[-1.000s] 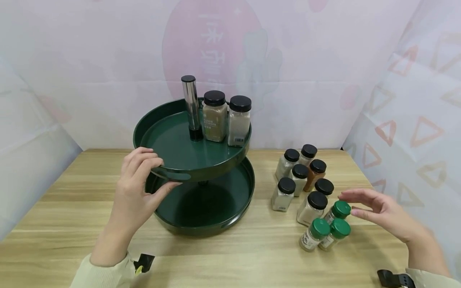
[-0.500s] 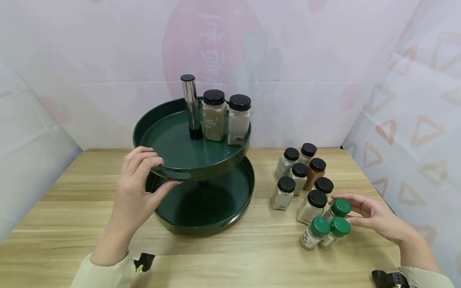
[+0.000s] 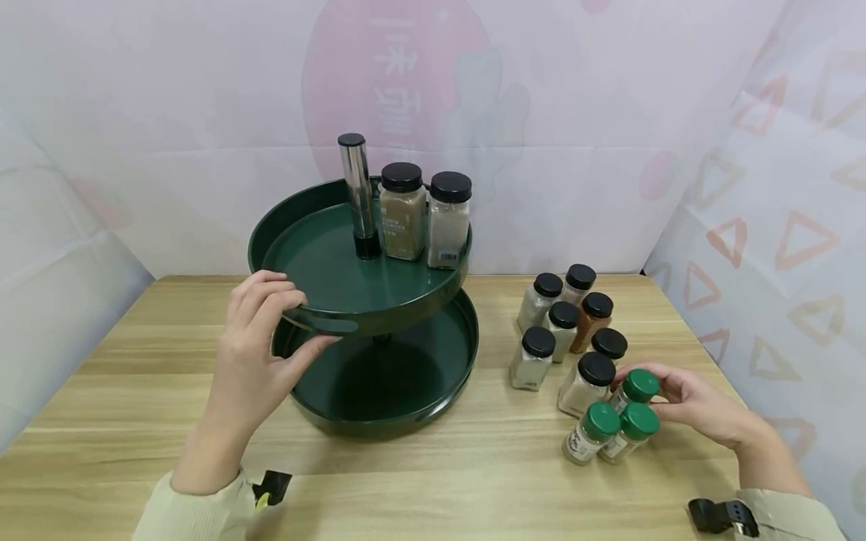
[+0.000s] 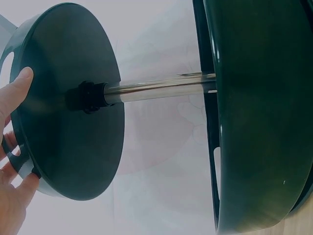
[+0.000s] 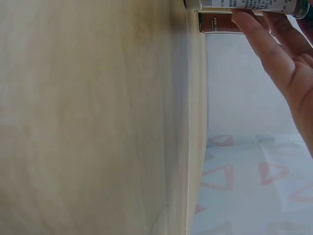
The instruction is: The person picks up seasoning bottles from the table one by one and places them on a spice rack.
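My left hand grips the upper tier's rim at the handle slot of a dark green two-tier rack, fingers over the edge and thumb underneath. From the left wrist view, the rack's underside and its metal post show. On the right, my right hand has its fingers and thumb curled round a green-capped spice jar. The right wrist view catches the thumb against the labelled jar. Two more green-capped jars, one left and one right, stand just in front of it.
On the upper tier stand a metal grinder, a cumin powder jar and a pale jar. Several black-capped spice jars cluster on the wooden table beside the held jar. A fabric backdrop hangs behind.
My right hand has moved left and slightly down from beside the green-capped jars, closing its fingers round the rear one. My left hand keeps its grip on the rack's rim.
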A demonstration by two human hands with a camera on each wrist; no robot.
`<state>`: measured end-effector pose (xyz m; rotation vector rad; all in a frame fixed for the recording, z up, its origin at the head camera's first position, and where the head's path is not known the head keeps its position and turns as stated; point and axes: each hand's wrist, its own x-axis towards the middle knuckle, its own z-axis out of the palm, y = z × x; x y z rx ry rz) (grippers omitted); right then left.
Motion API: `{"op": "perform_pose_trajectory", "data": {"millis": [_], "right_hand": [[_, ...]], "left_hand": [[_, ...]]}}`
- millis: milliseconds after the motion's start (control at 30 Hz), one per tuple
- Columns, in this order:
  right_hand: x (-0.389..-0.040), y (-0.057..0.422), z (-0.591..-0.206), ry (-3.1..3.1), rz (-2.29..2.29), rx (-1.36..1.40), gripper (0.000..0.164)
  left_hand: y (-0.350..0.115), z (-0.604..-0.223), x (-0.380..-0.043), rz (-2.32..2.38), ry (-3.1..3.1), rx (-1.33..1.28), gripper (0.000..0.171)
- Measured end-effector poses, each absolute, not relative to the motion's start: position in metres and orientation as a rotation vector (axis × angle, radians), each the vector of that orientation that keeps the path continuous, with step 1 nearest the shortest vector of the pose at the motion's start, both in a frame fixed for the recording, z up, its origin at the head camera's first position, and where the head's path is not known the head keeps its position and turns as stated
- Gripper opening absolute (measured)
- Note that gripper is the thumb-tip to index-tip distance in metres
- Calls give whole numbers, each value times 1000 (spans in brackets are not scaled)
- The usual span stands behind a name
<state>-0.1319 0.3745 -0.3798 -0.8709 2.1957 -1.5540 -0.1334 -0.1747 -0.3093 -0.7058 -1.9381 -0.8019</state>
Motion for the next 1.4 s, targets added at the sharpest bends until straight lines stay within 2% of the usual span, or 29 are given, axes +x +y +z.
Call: {"op": "perform_pose_trajectory", "data": {"millis": [400, 833, 1400], "right_hand": [[-135, 376, -383, 2092, -1610, -936, 44], [-133, 377, -379, 2320, -1541, -819, 43], [-132, 372, -354, 2347, -1568, -913, 42]], "left_hand": [[-175, -309, -134, -796, -1944, -708, 60], [-175, -309, -135, -793, -1938, -712, 60], [-175, -309, -134, -791, -1950, -704, 61]]}}
